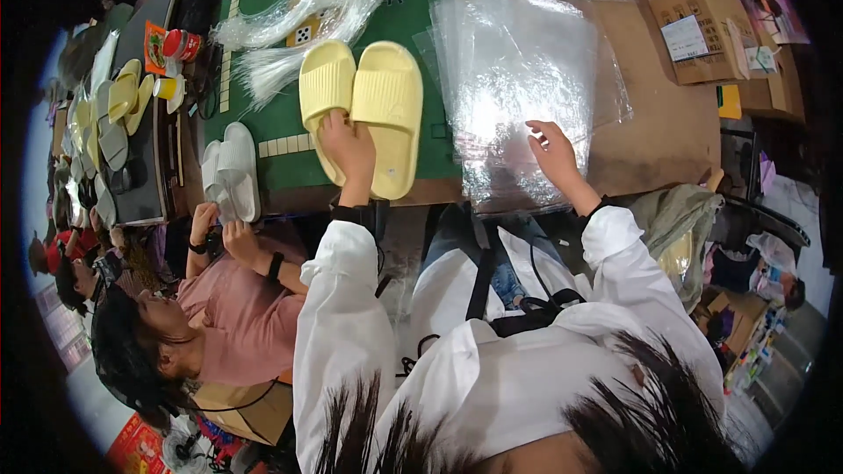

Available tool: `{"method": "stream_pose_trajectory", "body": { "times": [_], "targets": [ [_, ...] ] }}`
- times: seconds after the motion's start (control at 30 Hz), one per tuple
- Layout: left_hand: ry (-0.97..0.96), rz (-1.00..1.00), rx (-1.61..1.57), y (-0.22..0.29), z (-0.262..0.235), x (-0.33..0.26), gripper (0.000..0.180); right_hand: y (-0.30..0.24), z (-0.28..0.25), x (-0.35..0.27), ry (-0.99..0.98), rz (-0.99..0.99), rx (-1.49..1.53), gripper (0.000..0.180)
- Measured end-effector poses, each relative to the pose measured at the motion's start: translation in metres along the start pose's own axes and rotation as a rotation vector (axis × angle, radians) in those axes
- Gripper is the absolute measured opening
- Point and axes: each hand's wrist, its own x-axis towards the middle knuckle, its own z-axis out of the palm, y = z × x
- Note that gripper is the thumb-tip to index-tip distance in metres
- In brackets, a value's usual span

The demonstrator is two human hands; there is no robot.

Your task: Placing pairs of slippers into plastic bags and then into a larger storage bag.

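A pair of pale yellow slide slippers (386, 92) stands side by side at the table's front edge, with toes pointing away from me. My left hand (349, 147) is closed on the pair, its fingers at the strap of the left slipper, partly hidden between the two. To the right lies a stack of clear plastic bags (518, 61), shiny and slightly fanned out. My right hand (555, 156) is over the near right part of this stack with its fingers apart and nothing in them. Whether its fingertips touch the top bag, I cannot tell.
A co-worker in a pink top (255, 320) handles white slippers (235, 171) at my left. Clear plastic strips (307, 26) lie on the green mat (285, 171). Cardboard boxes (702, 31) stand at the back right. More slippers (130, 96) are on the far-left table.
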Motion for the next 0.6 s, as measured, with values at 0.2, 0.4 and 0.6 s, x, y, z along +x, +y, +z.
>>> {"method": "stream_pose_trajectory", "body": {
  "times": [0.2, 0.4, 0.6],
  "targets": [
    [-0.087, 0.059, -0.134, 0.117, 0.004, -0.011, 0.014, -0.072, -0.016, -0.009, -0.124, -0.087, 0.399, 0.019],
    [-0.164, -0.031, -0.14, 0.162, 0.043, -0.034, 0.016, -0.057, -0.046, -0.032, 0.12, -0.132, 0.262, 0.011],
    [-0.295, 0.035, -0.068, 0.196, 0.091, -0.064, 0.016, -0.018, -0.071, -0.032, 0.094, -0.155, 0.313, 0.015]
  ]
}}
